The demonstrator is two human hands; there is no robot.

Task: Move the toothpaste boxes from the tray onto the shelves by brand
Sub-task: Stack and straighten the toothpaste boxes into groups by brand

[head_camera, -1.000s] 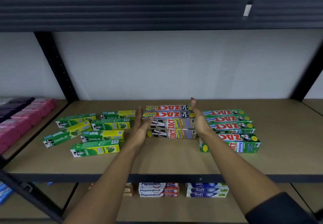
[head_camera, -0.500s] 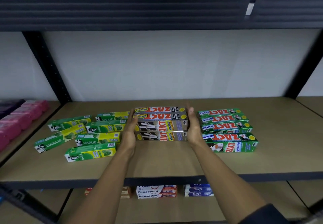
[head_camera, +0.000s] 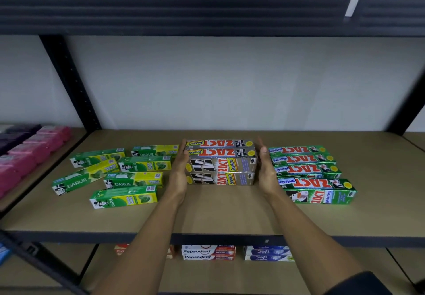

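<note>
While my hands are pressing in from either side, I am squaring up the silver Zact Smokers boxes (head_camera: 222,161) in the middle of the shelf (head_camera: 230,216): my left hand (head_camera: 180,172) is lying flat against their left ends and my right hand (head_camera: 266,170) flat against their right ends, fingers straight and palms facing each other, so I am bracing the stack rather than wrapping around any one box. Just beside my left hand, the green and yellow Darlie boxes (head_camera: 128,175) are lying loosely scattered at mixed angles, crowding that side. Just beside my right hand, the green Zact Whitening boxes (head_camera: 308,172) are sitting in a neat row. Pink packs (head_camera: 32,149) are filling the neighbouring bay on the far left. Pepsodent boxes (head_camera: 208,252) and Safi boxes (head_camera: 266,253) are showing on the shelf below.
</note>
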